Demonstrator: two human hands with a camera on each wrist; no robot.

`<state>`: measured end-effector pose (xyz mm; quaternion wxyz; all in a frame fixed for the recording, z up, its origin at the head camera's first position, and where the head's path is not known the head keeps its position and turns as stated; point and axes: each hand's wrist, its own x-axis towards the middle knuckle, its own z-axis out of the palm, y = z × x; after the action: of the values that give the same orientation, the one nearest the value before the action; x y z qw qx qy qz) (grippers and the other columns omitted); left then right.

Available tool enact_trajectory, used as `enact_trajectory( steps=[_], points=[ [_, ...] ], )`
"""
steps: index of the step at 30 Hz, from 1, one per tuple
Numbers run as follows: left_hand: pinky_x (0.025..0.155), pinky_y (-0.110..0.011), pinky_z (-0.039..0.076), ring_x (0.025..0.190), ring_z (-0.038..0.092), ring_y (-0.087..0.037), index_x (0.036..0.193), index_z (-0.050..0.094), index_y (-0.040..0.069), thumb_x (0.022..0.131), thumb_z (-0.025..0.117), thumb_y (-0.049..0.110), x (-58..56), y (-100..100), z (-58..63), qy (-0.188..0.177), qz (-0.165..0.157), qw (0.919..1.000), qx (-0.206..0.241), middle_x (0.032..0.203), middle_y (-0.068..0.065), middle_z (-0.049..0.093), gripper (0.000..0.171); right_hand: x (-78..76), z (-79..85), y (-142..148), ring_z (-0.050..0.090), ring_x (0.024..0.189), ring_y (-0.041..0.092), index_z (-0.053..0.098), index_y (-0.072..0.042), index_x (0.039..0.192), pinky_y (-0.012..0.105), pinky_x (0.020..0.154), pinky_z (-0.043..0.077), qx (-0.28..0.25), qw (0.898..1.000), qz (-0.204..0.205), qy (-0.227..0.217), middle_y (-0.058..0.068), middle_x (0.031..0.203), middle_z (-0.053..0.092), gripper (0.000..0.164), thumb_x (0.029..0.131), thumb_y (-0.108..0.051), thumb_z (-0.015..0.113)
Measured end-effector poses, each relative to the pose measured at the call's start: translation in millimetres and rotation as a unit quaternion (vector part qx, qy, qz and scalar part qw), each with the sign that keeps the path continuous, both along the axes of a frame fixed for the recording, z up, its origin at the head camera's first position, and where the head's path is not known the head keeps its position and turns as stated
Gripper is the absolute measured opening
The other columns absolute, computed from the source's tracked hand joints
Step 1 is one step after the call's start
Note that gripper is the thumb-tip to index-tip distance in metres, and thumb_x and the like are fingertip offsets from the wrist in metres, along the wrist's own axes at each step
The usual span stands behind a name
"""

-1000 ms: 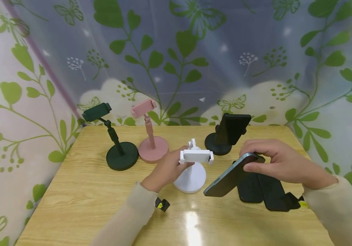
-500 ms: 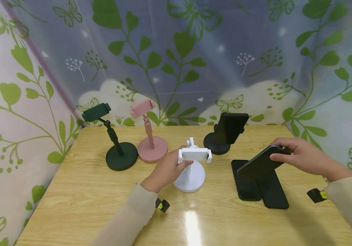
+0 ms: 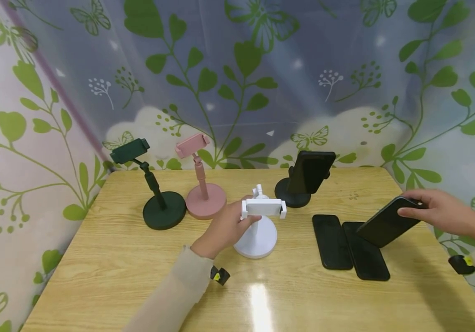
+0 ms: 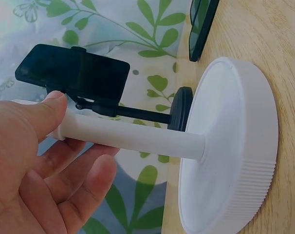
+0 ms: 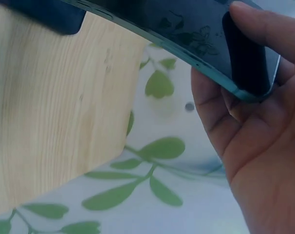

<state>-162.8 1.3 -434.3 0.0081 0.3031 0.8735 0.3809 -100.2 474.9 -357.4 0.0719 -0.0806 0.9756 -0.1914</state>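
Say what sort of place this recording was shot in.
Probably an indoor filming or demonstration corner, judging by the wood-grain table, the leaf-printed backdrop behind it and the white phone stand and pink phone stand on top.

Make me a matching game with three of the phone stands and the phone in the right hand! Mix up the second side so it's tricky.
Things:
1. White phone stand
2. Black phone stand
3. Dark green phone stand
4. Phone with a teal edge

Matches:
A. Has a clamped phone in it
B. Pinched by the right hand
C. Farthest left of all the stands in the head view
D. Held by the left hand

Right pairs: 1-D, 2-A, 3-C, 4-B
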Motion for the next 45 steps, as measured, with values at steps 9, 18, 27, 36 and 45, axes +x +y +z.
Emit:
enact_trajectory(
  steps=[9, 18, 27, 36, 45],
  points=[
    [0.080, -0.034, 0.052, 0.104, 0.060, -0.008, 0.137, 0.045, 0.028, 0.093, 0.056, 0.042, 0.8, -0.6, -1.5, -0.002, 0.000, 1.0000, 0.000, 0.122, 0.006, 0.062, 0.048, 4.7, -5.8, 19.1, 0.054, 0.107, 0.049, 0.042, 0.014, 0.132, 0.054, 0.077, 0.048, 0.006, 0.999, 0.006, -0.041, 0.037, 0.124, 0.050, 0.067, 0.094, -0.039, 0.057],
    [0.082, -0.035, 0.052, 0.105, 0.060, -0.008, 0.138, 0.045, 0.028, 0.093, 0.057, 0.043, 0.4, -0.2, -0.3, -0.006, 0.005, 1.0000, 0.000, 0.123, 0.006, 0.061, 0.049, 0.5, -6.2, 23.8, 0.051, 0.109, 0.052, 0.044, 0.018, 0.128, 0.053, 0.079, 0.048, 0.050, 0.995, 0.018, -0.081, 0.038, 0.123, 0.050, 0.072, 0.091, -0.042, 0.059],
    [0.083, -0.036, 0.051, 0.106, 0.060, -0.009, 0.139, 0.043, 0.028, 0.093, 0.056, 0.044, 0.7, -0.5, -1.6, -0.012, 0.008, 0.9999, -0.003, 0.123, 0.006, 0.061, 0.050, -6.7, -5.6, 23.7, 0.053, 0.108, 0.047, 0.054, 0.010, 0.123, 0.053, 0.082, 0.046, 0.101, 0.988, 0.058, -0.099, 0.028, 0.119, 0.057, 0.068, 0.087, -0.047, 0.062],
    [0.084, -0.036, 0.051, 0.107, 0.059, -0.009, 0.137, 0.044, 0.031, 0.093, 0.056, 0.044, 0.7, 0.2, 0.1, -0.015, 0.008, 0.9998, -0.006, 0.124, 0.008, 0.061, 0.048, -14.0, -11.3, 25.7, 0.050, 0.110, 0.051, 0.053, 0.012, 0.123, 0.054, 0.082, 0.046, 0.121, 0.978, 0.073, -0.156, 0.031, 0.120, 0.055, 0.074, 0.084, -0.050, 0.063],
    [0.085, -0.036, 0.051, 0.109, 0.059, -0.010, 0.140, 0.042, 0.030, 0.093, 0.055, 0.045, 0.4, 0.2, -1.6, -0.023, 0.013, 0.9996, -0.007, 0.126, 0.007, 0.060, 0.051, -19.0, -13.3, 20.8, 0.051, 0.110, 0.049, 0.053, 0.011, 0.124, 0.055, 0.084, 0.045, 0.116, 0.971, 0.102, -0.182, 0.029, 0.122, 0.054, 0.072, 0.085, -0.049, 0.063]
  ],
)
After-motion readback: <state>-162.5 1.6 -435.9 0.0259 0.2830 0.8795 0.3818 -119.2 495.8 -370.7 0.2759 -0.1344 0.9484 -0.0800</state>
